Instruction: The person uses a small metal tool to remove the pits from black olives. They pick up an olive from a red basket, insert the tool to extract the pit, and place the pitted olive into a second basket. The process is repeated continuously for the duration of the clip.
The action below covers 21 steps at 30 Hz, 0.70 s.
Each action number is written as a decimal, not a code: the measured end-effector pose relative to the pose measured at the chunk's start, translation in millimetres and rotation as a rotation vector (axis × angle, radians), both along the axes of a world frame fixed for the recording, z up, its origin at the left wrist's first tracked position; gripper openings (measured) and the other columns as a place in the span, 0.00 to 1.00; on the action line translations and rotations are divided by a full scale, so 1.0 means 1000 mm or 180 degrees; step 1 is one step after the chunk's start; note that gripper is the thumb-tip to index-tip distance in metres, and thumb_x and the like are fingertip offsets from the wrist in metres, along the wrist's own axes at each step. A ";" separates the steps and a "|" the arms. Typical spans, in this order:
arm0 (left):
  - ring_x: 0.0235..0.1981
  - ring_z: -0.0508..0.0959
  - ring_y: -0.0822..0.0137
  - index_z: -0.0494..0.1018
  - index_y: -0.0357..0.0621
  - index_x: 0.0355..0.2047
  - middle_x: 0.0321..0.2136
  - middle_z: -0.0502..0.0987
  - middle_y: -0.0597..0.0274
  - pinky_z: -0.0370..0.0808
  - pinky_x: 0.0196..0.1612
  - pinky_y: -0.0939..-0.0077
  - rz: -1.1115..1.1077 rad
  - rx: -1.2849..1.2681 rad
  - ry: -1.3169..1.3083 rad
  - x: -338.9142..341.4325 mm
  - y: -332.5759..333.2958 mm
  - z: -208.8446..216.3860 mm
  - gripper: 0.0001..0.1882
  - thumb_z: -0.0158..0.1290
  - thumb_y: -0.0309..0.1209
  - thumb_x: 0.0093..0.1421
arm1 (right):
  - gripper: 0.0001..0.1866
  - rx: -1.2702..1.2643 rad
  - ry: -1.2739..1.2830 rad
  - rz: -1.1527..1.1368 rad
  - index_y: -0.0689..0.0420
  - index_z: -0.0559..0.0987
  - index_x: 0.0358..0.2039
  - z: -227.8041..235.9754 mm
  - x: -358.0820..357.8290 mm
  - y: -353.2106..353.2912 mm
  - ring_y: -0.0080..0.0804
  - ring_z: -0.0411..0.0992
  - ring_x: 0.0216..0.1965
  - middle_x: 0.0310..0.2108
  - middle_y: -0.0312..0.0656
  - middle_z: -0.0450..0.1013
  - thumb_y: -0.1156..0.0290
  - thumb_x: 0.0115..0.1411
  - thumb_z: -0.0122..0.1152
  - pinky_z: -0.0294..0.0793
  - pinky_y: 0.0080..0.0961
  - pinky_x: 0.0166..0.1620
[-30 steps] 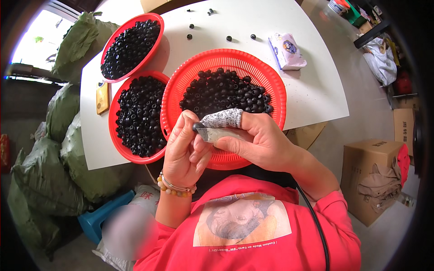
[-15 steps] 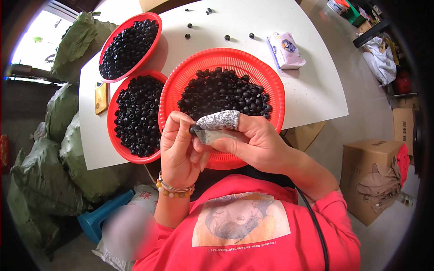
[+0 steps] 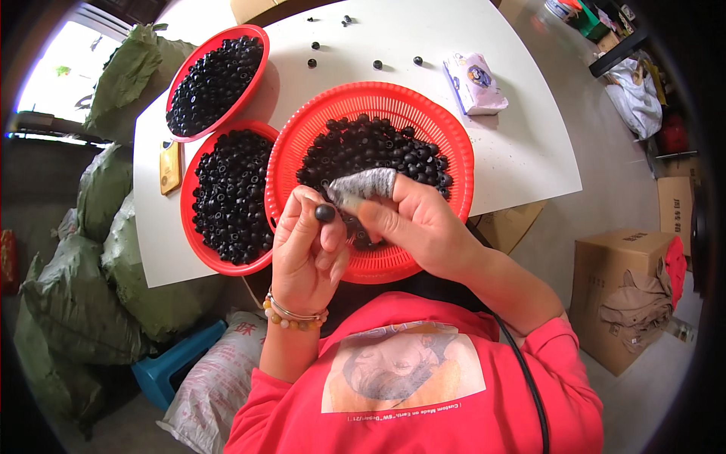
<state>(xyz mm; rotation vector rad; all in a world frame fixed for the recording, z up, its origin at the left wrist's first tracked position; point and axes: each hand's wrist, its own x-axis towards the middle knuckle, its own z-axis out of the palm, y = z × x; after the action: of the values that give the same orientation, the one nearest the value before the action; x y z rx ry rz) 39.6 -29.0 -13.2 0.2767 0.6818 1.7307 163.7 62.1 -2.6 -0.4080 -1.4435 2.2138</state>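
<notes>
White table (image 3: pixel 522 155) fills the upper middle of the frame, and there's print all over: red characters on the pale sack (image 3: pixel 219 386) at lower left, dark lettering on the cardboard box (image 3: pixel 597 310) at right, a line of text on the red shirt (image 3: pixel 484 424) at bottom centre. The purple-and-white pack (image 3: pixel 484 98) at upper right has a picture on it. Compared with half a second ago, the right hand (image 3: pixel 435 231) has backed off a little, so the black bead (image 3: pixel 325 213) now shows whole, just left of centre. It's pinched tight between the left hand's (image 3: pixel 306 253) thumb and finger, near the rim of the red basket (image 3: pixel 370 98). Right thumb sits close to the grey finger sleeve (image 3: pixel 370 181), but motion blur there, so can't tell what's gripped.
</notes>
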 end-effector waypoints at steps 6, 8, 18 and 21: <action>0.09 0.55 0.84 0.59 0.42 0.33 0.15 0.60 0.68 0.54 0.06 0.93 -0.0116 0.0105 -0.0234 0.001 0.001 -0.002 0.04 0.37 0.29 0.60 | 0.11 -0.0249 0.0200 -0.0211 0.63 0.69 0.37 -0.002 -0.010 0.001 0.15 0.66 0.32 0.30 0.35 0.69 0.69 0.56 0.50 0.67 0.14 0.36; 0.09 0.55 0.83 0.60 0.42 0.34 0.15 0.60 0.67 0.54 0.06 0.93 -0.0093 0.0016 -0.0243 0.002 0.000 -0.002 0.05 0.36 0.29 0.60 | 0.11 -0.0339 0.0316 0.0006 0.63 0.69 0.35 0.004 -0.012 0.000 0.16 0.67 0.30 0.29 0.35 0.69 0.69 0.56 0.51 0.67 0.15 0.35; 0.11 0.55 0.81 0.61 0.41 0.39 0.16 0.59 0.66 0.54 0.08 0.90 -0.0356 0.0272 -0.1139 -0.006 -0.002 -0.008 0.12 0.31 0.33 0.62 | 0.11 -0.0132 -0.0026 0.0016 0.63 0.69 0.37 0.002 -0.015 0.012 0.17 0.66 0.35 0.32 0.36 0.70 0.71 0.56 0.50 0.66 0.16 0.40; 0.11 0.56 0.81 0.61 0.44 0.39 0.16 0.59 0.67 0.54 0.08 0.90 -0.0203 0.0156 -0.1000 -0.008 -0.002 -0.007 0.12 0.30 0.35 0.63 | 0.13 -0.0088 0.0116 0.0223 0.64 0.68 0.42 0.005 -0.005 0.011 0.19 0.66 0.37 0.36 0.37 0.69 0.74 0.57 0.47 0.65 0.18 0.43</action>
<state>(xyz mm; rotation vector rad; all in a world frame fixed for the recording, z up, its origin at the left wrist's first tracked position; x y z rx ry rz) 31.3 -30.8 -20.0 0.0562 0.3977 1.6839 158.4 72.6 2.9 -0.3290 -1.4302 2.2866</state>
